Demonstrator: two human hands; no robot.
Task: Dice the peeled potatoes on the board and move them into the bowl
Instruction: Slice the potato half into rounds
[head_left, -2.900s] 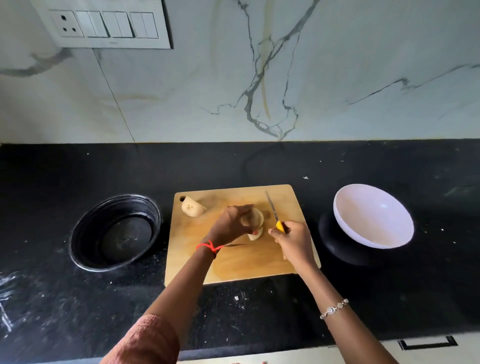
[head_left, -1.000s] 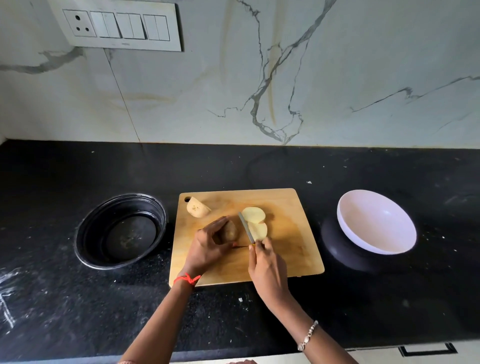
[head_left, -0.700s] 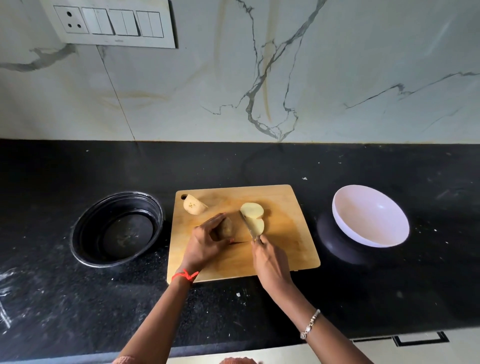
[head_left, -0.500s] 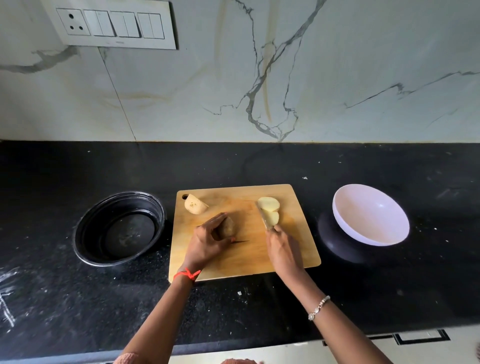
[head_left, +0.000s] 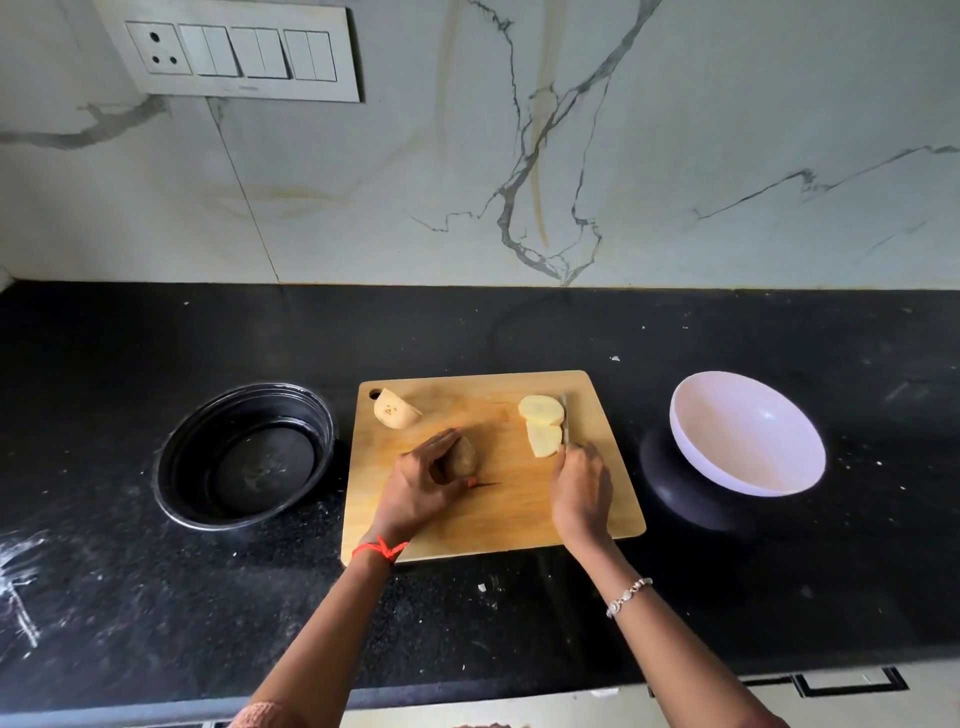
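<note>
Black speckled counter (head_left: 467, 332) bearing a black pan (head_left: 249, 457), wooden board (head_left: 493, 509), white bowl (head_left: 748, 436).

Hidden under the hands
The right hand (head_left: 581, 486) covers the knife (head_left: 565, 418) handle; the left hand (head_left: 421, 486) screens part of a potato piece (head_left: 465, 457).

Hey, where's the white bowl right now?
Head view: the white bowl stands on the black counter, just right of the cutting board.
</note>
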